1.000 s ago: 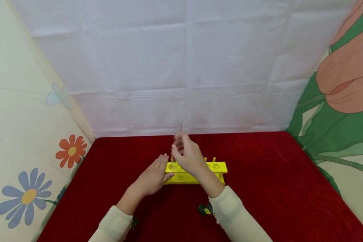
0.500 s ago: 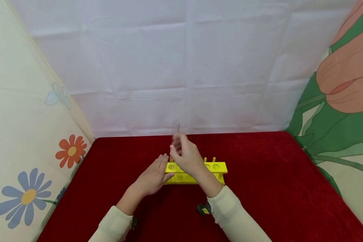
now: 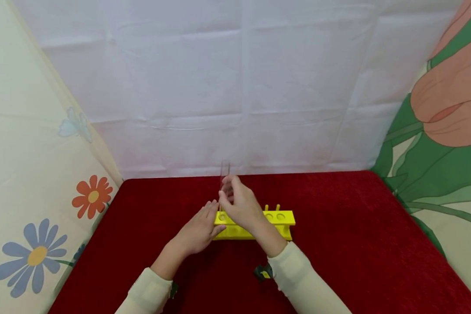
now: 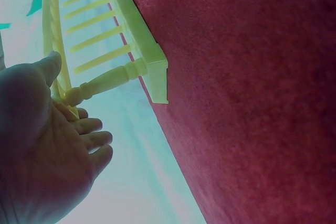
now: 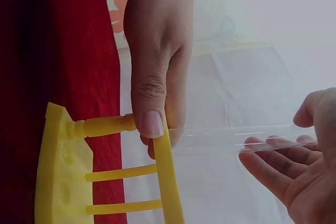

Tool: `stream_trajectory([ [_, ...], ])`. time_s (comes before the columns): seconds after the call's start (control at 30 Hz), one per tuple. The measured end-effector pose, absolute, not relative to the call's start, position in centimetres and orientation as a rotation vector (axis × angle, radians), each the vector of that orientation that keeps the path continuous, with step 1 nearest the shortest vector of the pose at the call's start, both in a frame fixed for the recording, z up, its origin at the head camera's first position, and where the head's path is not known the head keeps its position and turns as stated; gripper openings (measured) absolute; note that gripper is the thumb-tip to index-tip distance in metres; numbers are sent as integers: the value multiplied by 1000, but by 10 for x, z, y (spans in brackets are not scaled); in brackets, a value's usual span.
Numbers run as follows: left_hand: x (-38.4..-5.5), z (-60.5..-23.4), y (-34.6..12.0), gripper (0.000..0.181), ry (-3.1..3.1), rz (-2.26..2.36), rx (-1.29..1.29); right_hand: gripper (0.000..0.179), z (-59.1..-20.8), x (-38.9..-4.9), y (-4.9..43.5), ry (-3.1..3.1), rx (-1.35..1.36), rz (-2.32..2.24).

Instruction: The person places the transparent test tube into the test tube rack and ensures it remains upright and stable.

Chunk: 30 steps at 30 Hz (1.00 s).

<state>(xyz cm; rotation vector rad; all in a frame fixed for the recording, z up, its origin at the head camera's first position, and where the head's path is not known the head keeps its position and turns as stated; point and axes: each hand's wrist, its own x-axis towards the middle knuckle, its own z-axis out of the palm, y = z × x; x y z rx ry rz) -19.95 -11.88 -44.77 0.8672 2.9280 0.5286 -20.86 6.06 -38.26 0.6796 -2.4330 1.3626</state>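
Note:
A yellow test tube rack (image 3: 235, 232) stands on the red cloth. My left hand (image 3: 198, 229) grips its left end, thumb on the near side of the top plate and fingers on the far side, as the left wrist view of the rack (image 4: 131, 19) confirms. My right hand (image 3: 241, 206) pinches a clear test tube (image 3: 225, 167) between thumb and fingers. The tube is nearly upright over the leftmost hole. In the right wrist view the tube (image 5: 215, 137) reaches to the top plate, where its lower end is hidden behind the left hand (image 5: 157, 51).
Pegs (image 3: 278, 207) rise from the rack's back right, beside uncovered holes. A small black device with a yellow label (image 3: 264, 273) sits at the right cuff. A white cloth wall (image 3: 180, 87) closes the back; flowered cloths hang on both sides.
My right hand and the test tube have shifted slightly left and down, and the tube stands more upright over the end hole. The left hand and the rack have stayed in place.

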Motion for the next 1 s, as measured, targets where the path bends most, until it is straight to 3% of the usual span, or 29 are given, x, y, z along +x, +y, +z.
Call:
stream_trajectory([
  [1.0, -200, -449, -120, 76, 2907, 509, 856, 27, -398, -204, 59, -2484, 725, 1314],
])
